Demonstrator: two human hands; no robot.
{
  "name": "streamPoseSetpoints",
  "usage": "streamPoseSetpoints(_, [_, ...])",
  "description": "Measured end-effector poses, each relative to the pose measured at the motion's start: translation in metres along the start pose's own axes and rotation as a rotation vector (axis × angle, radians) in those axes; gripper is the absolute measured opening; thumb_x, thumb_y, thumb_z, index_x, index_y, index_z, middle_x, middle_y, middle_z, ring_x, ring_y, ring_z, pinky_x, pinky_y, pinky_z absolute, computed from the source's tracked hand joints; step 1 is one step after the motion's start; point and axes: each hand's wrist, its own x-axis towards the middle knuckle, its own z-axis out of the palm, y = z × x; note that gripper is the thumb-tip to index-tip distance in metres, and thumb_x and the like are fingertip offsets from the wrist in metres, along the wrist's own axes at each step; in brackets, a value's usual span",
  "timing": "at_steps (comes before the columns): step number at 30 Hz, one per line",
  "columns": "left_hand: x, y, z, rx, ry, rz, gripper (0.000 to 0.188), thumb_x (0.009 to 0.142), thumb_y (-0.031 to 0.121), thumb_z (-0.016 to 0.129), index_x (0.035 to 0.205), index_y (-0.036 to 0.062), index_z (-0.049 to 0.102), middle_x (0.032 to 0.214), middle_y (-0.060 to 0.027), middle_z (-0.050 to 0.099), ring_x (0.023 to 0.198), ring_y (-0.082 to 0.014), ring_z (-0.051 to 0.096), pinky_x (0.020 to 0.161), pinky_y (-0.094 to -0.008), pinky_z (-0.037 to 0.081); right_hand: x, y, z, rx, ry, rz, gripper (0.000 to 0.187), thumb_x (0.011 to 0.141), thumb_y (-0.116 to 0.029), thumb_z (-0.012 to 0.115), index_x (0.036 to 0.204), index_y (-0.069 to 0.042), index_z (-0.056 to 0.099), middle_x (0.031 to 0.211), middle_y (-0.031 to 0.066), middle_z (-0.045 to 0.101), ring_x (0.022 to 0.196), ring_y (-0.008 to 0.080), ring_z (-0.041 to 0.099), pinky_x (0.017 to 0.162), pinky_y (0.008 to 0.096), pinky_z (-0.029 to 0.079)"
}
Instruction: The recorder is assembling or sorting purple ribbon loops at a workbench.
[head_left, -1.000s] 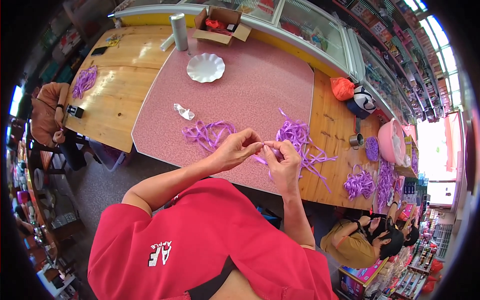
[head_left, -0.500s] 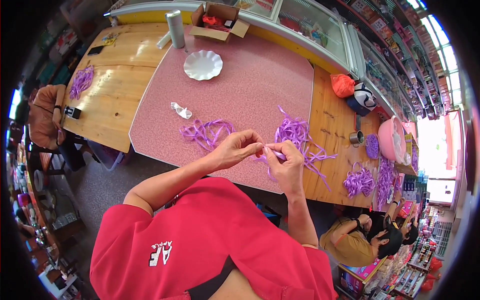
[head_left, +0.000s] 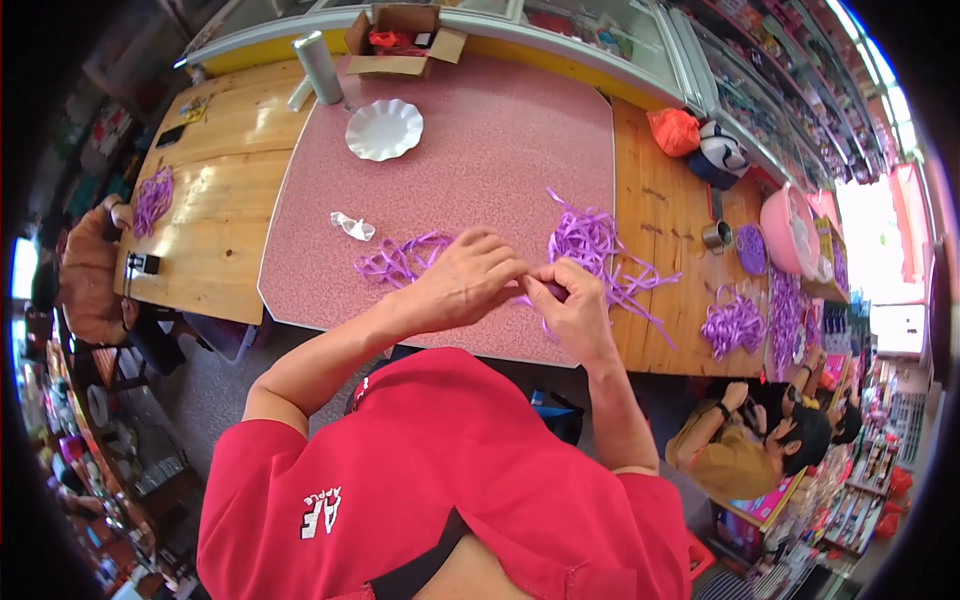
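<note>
Both hands meet over the near part of the pink-topped bench (head_left: 480,150). Right hand (head_left: 572,305): thumb and fingers together, clamped on a purple strip (head_left: 557,291), a bit of which shows between them. Left hand (head_left: 466,280): back turned up, fingers bent, tips meeting the right thumb tip; its grip is hidden, so cannot tell whether it pinches the strip too.

Loose purple ribbon (head_left: 392,262) lies just beyond the left hand, partly covered by it. Larger ribbon tangle (head_left: 585,243) beyond the right hand, strands trailing right onto bare wood.

White crumpled scrap (head_left: 352,227) left of the loose ribbon. Farther off, a scalloped white plate (head_left: 385,130), a pale cylinder (head_left: 317,68) standing upright and an open cardboard box (head_left: 388,66). Well to the right, a metal cup (head_left: 716,235) near a pink basin (head_left: 780,243).
</note>
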Motion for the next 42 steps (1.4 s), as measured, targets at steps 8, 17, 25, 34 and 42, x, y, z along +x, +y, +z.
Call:
streamPoseSetpoints(8, [0.006, -0.021, -0.034, -0.099, -0.199, 0.085, 0.007, 0.087, 0.010, 0.063, 0.087, 0.0052, 0.058, 0.074, -0.0092, 0.054, 0.077, -0.0272, 0.058, 0.089, -0.0432, 0.044, 0.015, 0.006, -0.016, 0.047, -0.122, 0.000, 0.020, 0.088, -0.016, 0.074, 0.078, 0.001, 0.066, 0.064, -0.0007, 0.051, 0.059, 0.0055, 0.044, 0.052, 0.0259, 0.034])
streamPoseSetpoints(17, [-0.012, -0.015, 0.031, -0.711, -0.102, -0.289, 0.027, 0.099, 0.023, 0.057, 0.114, 0.0001, 0.060, 0.098, -0.0069, 0.065, 0.096, -0.0198, 0.060, 0.097, -0.0403, 0.042, 0.012, -0.015, -0.022, 0.557, -0.196, 0.080, 0.020, 0.095, -0.020, 0.066, 0.085, -0.002, 0.065, 0.067, -0.0040, 0.051, 0.060, 0.0020, 0.041, 0.053, 0.0216, 0.032])
streamPoseSetpoints(25, [-0.005, -0.027, 0.057, -1.111, -0.378, -0.521, 0.028, 0.100, 0.025, 0.058, 0.110, -0.0003, 0.064, 0.099, -0.0033, 0.065, 0.095, -0.0125, 0.059, 0.088, -0.0299, 0.047, 0.024, -0.009, -0.079, 1.009, 0.257, -0.135, 0.022, 0.099, -0.022, 0.059, 0.094, -0.001, 0.064, 0.068, -0.0027, 0.049, 0.056, 0.0044, 0.040, 0.052, 0.0212, 0.033])
streamPoseSetpoints(34, [-0.021, -0.054, 0.003, -0.156, -0.130, -0.253, 0.054, 0.091, 0.034, 0.068, 0.134, 0.0048, 0.052, 0.138, -0.0158, 0.050, 0.130, -0.0261, 0.045, 0.109, -0.0422, 0.036, 0.004, 0.061, -0.109, 1.274, 0.466, -0.061, 0.022, 0.102, -0.026, 0.053, 0.099, -0.006, 0.060, 0.075, -0.0028, 0.044, 0.060, 0.0058, 0.037, 0.054, 0.0216, 0.034])
streamPoseSetpoints(42, [0.037, -0.006, 0.067, -0.858, -0.243, -0.385, 0.049, 0.095, 0.038, 0.064, 0.128, 0.0033, 0.056, 0.120, -0.0100, 0.060, 0.113, -0.0196, 0.055, 0.097, -0.0351, 0.044, 0.023, 0.014, -0.051, 1.485, 0.219, -0.085, 0.025, 0.103, -0.026, 0.051, 0.100, -0.005, 0.064, 0.075, -0.0021, 0.046, 0.059, 0.0061, 0.037, 0.054, 0.0213, 0.035])
